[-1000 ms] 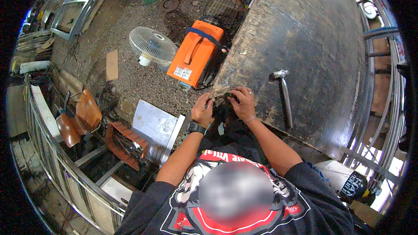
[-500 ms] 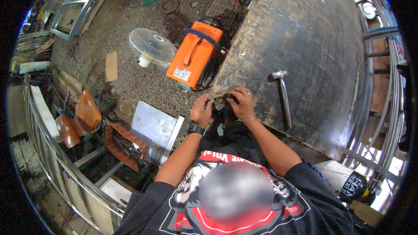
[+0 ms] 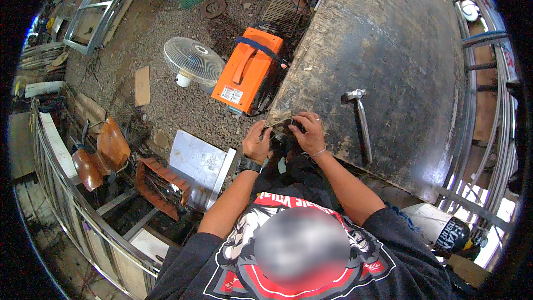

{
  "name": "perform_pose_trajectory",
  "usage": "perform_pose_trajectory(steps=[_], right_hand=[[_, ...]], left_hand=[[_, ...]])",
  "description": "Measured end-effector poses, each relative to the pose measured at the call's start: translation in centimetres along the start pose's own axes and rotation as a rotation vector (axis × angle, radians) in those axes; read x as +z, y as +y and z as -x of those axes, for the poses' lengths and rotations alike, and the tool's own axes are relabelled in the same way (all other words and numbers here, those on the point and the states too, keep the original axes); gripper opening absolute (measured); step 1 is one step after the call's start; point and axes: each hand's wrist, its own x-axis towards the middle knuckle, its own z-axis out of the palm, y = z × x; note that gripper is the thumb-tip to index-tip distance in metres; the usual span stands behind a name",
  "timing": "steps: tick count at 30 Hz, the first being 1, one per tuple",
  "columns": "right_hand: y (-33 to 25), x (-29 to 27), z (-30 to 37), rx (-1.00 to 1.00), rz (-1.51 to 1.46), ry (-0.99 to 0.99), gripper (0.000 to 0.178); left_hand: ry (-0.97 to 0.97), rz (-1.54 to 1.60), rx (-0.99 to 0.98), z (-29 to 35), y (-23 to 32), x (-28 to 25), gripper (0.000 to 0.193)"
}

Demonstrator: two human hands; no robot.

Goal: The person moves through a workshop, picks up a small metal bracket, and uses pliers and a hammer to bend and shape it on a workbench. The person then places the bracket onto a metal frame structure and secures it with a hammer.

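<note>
At the near left corner of the worn dark worktable, my two hands are close together. My left hand, with a dark watch on its wrist, has thumb and fingers pinched at the corner; what they hold is too small to tell. My right hand is a little to the right, over the table's near edge, its fingers curled with a small dark thing at their tips that I cannot name. On the tabletop to the right of my hands lies a hammer with a metal handle, touched by neither hand.
Left of the table, an orange machine with a top handle and a white fan stand on gravel. A pale metal panel, a rusty frame and a brown chair are at lower left. Metal bars run along the right.
</note>
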Motion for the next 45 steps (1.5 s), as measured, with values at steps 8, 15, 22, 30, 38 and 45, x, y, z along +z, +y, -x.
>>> perform_pose_trajectory(steps=[8, 15, 22, 30, 38, 45], right_hand=[[0.0, -0.2, -0.2, -0.011, 0.005, -0.005, 0.025], [0.1, -0.5, -0.4, 0.025, 0.014, 0.096, 0.023], [0.8, -1.5, -1.0, 0.056, 0.021, 0.186, 0.021], [1.6, -4.1, -1.1, 0.163, -0.015, 0.272, 0.018], [2.0, -6.1, 0.6, 0.235, -0.076, 0.193, 0.018], [4.9, -6.6, 2.3, 0.133, 0.058, 0.165, 0.019]], left_hand=[[0.037, -0.02, 0.032, -0.1, 0.9, -0.1, 0.033], [0.097, -0.091, 0.149, -0.6, 2.2, 0.4, 0.035], [0.036, -0.205, 0.123, -0.6, 3.2, 0.5, 0.037], [-0.005, -0.184, 0.13, -0.5, 3.1, 0.1, 0.043], [-0.037, -0.147, 0.036, -0.5, 4.4, -1.7, 0.034], [-0.034, -0.145, 0.015, 0.5, 4.8, -0.8, 0.042]])
